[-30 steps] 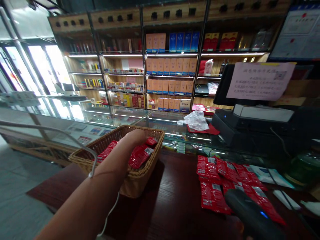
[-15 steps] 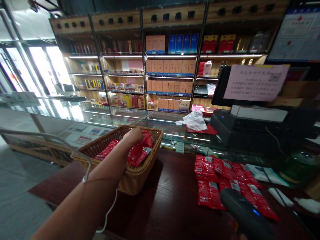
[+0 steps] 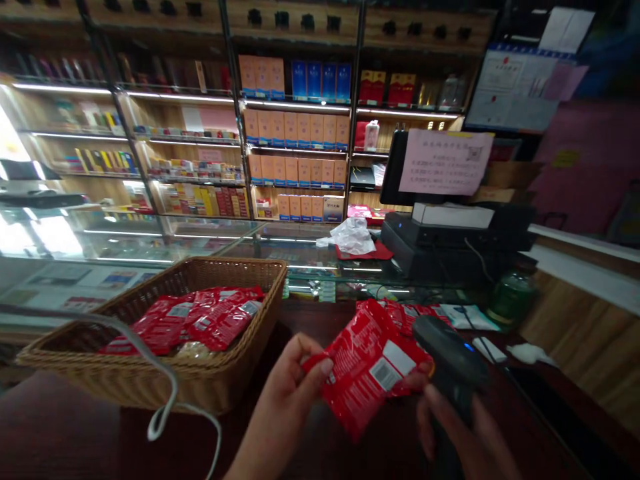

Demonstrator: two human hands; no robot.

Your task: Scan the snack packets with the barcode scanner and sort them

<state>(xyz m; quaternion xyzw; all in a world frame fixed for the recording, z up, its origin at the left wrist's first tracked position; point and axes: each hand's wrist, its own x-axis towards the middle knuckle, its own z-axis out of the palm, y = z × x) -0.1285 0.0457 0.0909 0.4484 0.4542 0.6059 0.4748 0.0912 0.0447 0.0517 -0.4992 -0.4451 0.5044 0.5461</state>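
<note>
A wicker basket (image 3: 165,390) stands on the left part of the dark table (image 3: 60,433), its far rim close to the table's far edge, where a glass counter (image 3: 150,247) begins. Red packets (image 3: 220,320) lie heaped inside it, some with white barcode labels upward. A pale cable (image 3: 167,387) loops in front of the basket's near wall.

Right of the basket, the left hand (image 3: 295,380) pinches one red packet (image 3: 353,347) between thumb and fingers at its left corner. The packet is held tilted above the middle of the table, its barcode side showing. On the glass counter behind lies a crumpled white bag (image 3: 351,237), over something flat and red.

More red packets (image 3: 400,315) lie on the table toward its far edge, partly hidden by the held one. The right hand (image 3: 465,427) is wrapped around the handle of a black scanner (image 3: 445,350), whose head is just beside the held packet's right side; whether its fingertips touch the packet, I cannot tell. Farther right, near the table's far right corner, are a white and light-blue pack (image 3: 470,316) and a green jar (image 3: 513,297).
</note>
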